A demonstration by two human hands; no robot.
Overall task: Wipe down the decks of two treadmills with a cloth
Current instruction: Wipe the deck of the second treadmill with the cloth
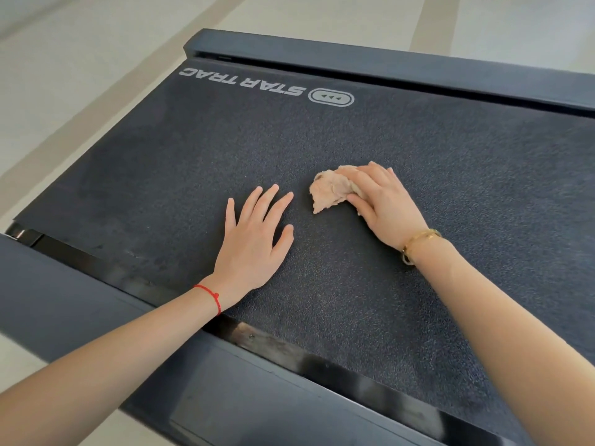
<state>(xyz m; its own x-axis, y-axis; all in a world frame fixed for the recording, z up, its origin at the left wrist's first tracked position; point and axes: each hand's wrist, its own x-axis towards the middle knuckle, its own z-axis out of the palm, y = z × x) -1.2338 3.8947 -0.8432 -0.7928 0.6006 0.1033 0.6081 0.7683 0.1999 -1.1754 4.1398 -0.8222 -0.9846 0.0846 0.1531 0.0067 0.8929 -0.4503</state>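
Here: right hand [383,204] grips cloth [331,188]; left hand [254,239] flat on belt [161,175].

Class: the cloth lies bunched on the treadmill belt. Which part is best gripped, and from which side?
Grip the raised bunch of the cloth from above, as the right hand does. It lies crumpled on the flat belt, so its folds stand up for curled fingers.

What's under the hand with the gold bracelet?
A crumpled cloth lies under the right hand, on the treadmill belt. Part of it sticks out past the fingers; the rest, and the belt beneath it, is covered.
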